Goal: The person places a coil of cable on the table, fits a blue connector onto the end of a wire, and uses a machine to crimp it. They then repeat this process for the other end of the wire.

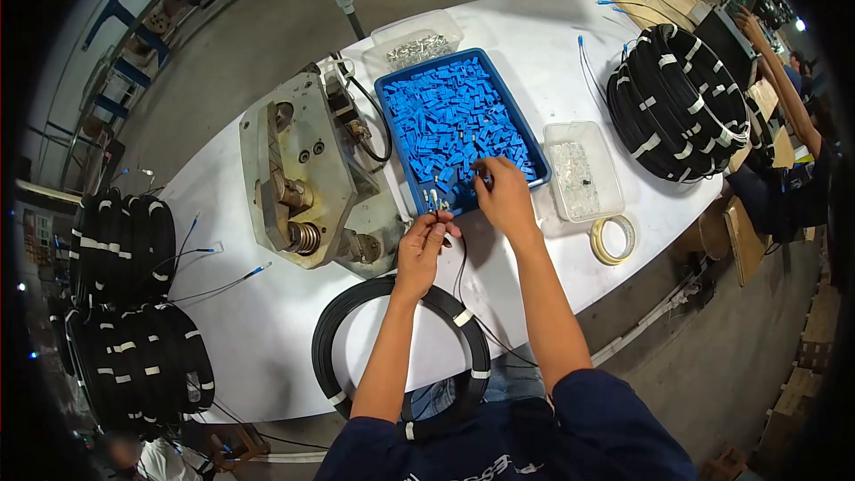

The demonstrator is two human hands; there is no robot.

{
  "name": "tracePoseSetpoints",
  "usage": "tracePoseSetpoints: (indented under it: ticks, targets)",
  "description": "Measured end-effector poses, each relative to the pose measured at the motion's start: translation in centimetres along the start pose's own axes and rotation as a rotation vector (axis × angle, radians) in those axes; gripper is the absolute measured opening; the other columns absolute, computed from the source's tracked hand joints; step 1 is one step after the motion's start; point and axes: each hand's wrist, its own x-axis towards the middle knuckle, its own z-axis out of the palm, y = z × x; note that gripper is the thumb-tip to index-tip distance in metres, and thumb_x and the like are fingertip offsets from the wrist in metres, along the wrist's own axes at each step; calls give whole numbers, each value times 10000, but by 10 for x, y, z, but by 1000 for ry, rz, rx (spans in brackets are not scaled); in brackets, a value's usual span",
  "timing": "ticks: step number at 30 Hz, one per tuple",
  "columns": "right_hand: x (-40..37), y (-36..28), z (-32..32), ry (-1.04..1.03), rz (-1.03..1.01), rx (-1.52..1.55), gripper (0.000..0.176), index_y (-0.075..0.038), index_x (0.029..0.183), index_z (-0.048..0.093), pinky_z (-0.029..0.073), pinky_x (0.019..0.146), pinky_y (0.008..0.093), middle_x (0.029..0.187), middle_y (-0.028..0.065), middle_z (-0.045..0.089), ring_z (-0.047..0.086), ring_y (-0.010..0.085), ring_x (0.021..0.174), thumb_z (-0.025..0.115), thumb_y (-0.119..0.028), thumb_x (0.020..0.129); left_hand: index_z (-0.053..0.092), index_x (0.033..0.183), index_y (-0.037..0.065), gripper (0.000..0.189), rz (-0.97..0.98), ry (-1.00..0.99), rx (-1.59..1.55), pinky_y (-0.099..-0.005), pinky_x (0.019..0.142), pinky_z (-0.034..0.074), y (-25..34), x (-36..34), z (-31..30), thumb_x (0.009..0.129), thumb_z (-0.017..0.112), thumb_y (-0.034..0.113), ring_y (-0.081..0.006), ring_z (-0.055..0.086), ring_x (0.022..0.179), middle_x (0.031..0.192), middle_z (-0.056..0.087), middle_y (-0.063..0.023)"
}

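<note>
My left hand point(422, 251) pinches the end of a thin black cable point(462, 272), with small metal and whitish connector tips point(434, 199) sticking up above the fingers. Over the near right part of a blue tray point(383, 89), my right hand point(506, 196) is closed with bent fingers; whatever lies between them is hidden. Many small blue plastic connector housings point(454, 111) fill the tray. Below my left forearm lies a black cable coil point(325, 343) bound with white tape, partly overhanging the table edge.
A metal press machine point(307, 160) stands left of the tray. Clear plastic boxes of small parts point(583, 169) point(417, 40) flank it. A tape roll point(613, 240) lies at right. Bundled cable coils point(681, 102) point(134, 365) sit at both sides. Another person's arm point(788, 93) is far right.
</note>
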Motion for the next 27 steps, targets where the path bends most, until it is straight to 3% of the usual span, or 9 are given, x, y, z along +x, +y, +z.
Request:
tracePoseSetpoints:
  ticks: [1,7,23,27]
  targets:
    - [8,5,7,13,-13,-87,181,-3,961,660,510,734,431,911,167,627,629,352,856,705,-101,815,615,1113,37,221,1,-2,3,-224,714,446,0,0,0,1024,532,222,-77,582,824,930,675,-28]
    - [20,3,32,10,159,-350,160,-69,913,702,529,766,436,946,141,628,618,336,927,724,-191,813,666,1082,23,226,-16,-25,48,-240,764,448,-5,-1,-2,1017,545,203,-91,607,890,968,696,-42]
    - [18,15,35,23,48,-335,106,-76,860,702,537,781,426,1012,104,623,606,323,961,667,-175,840,641,1061,33,197,35,28,40,-221,712,444,-2,-1,2,1015,544,198,-71,593,864,957,692,-41]
    - [17,15,33,-33,57,-353,121,-85,915,703,532,788,432,1012,100,629,599,323,977,671,-173,839,641,1083,21,186,59,53,71,-216,703,440,-4,-1,3,1014,538,160,-80,604,867,964,689,-45]
